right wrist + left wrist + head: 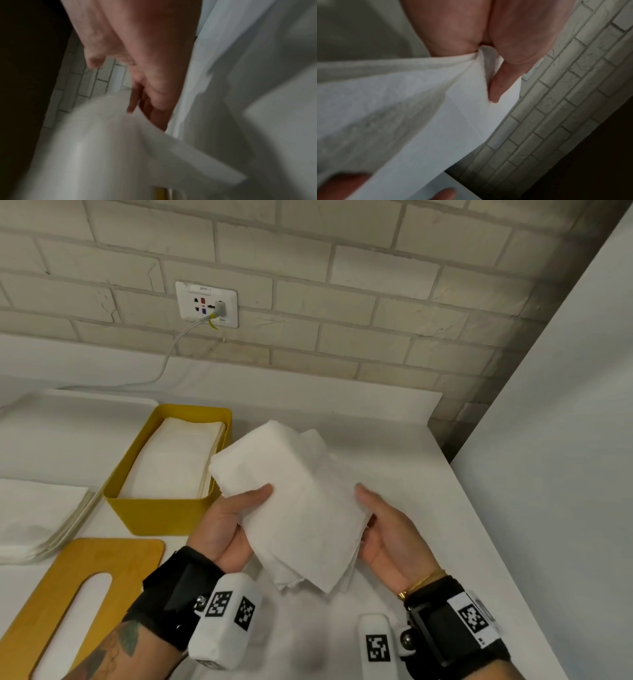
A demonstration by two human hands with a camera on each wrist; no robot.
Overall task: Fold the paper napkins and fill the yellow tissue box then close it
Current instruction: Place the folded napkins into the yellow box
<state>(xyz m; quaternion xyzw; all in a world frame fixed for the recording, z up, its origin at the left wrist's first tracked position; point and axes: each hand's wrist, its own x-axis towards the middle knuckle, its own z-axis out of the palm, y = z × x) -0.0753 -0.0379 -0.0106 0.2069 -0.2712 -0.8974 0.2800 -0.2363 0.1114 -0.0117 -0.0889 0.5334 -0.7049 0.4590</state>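
I hold a folded stack of white paper napkins [294, 508] in the air above the counter. My left hand [229, 525] grips its left edge, thumb on top; in the left wrist view the thumb [498, 86] presses on the napkins [402, 108]. My right hand [387, 535] holds the right edge, fingers under the paper. In the blurred right wrist view the curled fingers [150, 102] sit against the napkins [111, 155]. The open yellow tissue box [164, 515] stands to the left, with folded napkins [178, 460] inside. Its yellow slotted lid [102, 556] lies flat in front of it.
A pile of unfolded napkins [37, 515] lies at the left edge of the white counter [394, 446]. A brick wall with a socket [207, 303] and a cable runs behind. A white panel [565, 440] rises on the right.
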